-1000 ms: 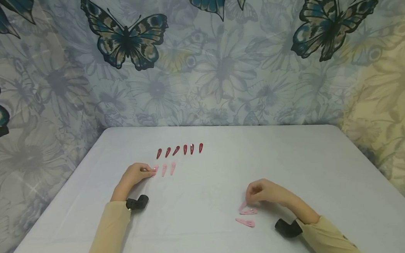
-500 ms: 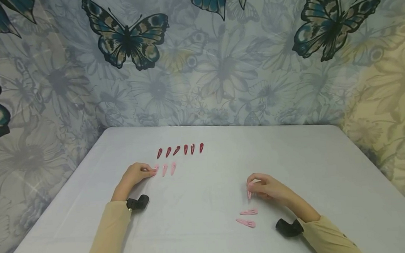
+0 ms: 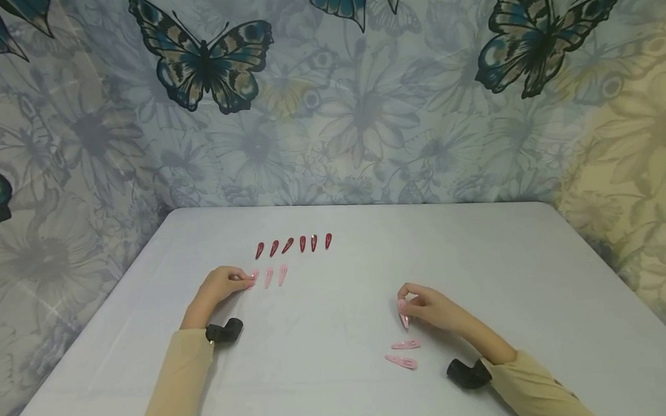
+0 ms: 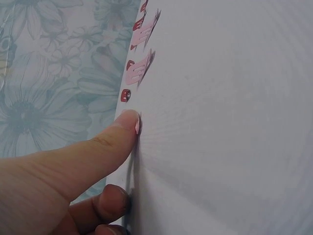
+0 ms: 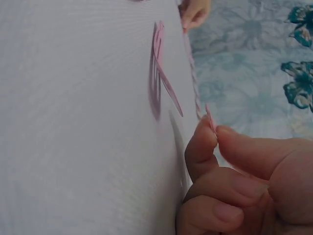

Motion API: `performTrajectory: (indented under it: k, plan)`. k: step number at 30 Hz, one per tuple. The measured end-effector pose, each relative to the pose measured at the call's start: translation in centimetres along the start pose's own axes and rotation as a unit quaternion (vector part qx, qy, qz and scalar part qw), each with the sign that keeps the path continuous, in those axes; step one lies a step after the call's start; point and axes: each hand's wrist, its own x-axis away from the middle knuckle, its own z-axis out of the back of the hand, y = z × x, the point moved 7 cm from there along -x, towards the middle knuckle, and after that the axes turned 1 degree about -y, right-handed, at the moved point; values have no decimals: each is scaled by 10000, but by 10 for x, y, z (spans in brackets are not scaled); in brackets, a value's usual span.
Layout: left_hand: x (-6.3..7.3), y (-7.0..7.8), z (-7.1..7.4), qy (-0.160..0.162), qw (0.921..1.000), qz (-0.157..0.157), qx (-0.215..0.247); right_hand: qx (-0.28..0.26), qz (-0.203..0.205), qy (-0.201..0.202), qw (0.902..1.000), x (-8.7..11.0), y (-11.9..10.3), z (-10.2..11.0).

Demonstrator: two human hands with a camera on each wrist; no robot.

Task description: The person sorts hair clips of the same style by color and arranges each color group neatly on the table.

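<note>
Between the thumb and forefinger of my right hand (image 3: 433, 305), a pink snap hair clip (image 3: 404, 318) is pinched above the white table; the right wrist view shows its edge standing up from the fingertips. Two more pink clips lie just below that hand, a nearer one (image 3: 401, 362) and a farther one (image 3: 405, 344). My left hand (image 3: 223, 286) rests at the left end of a row of pink clips, thumb and finger holding the leftmost clip (image 3: 255, 274). The left wrist view shows the thumb over this clip (image 4: 138, 125), covering most of it. Beside it lie two pink clips (image 3: 268, 278).
Behind the pink row, several dark red hair clips (image 3: 303, 243) form a line, one of them slanted more. A white cloth covers the table (image 3: 344, 385). Butterfly-patterned fabric (image 3: 361, 104) hangs around its back and sides. Each wrist wears a black camera mount (image 3: 225, 331).
My right hand has lifted a pink clip off the table, away from the other two, and moved slightly farther back and left. My left hand has stayed in place at the pink row.
</note>
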Motion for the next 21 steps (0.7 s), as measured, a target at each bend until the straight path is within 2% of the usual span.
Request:
performTrajectory:
  k: [9,13,21]
  plan:
    - [0,-2,0,-30,10000,20,29,876,271,91,9957,-7,-12,-4]
    - [-1,-3,0,-12,10000,-18,21,894,63,-2,9960,-18,-16,-3]
    - [-1,-5,0,-25,10000,-31,11,905,-551,96,9943,-57,-13,-2]
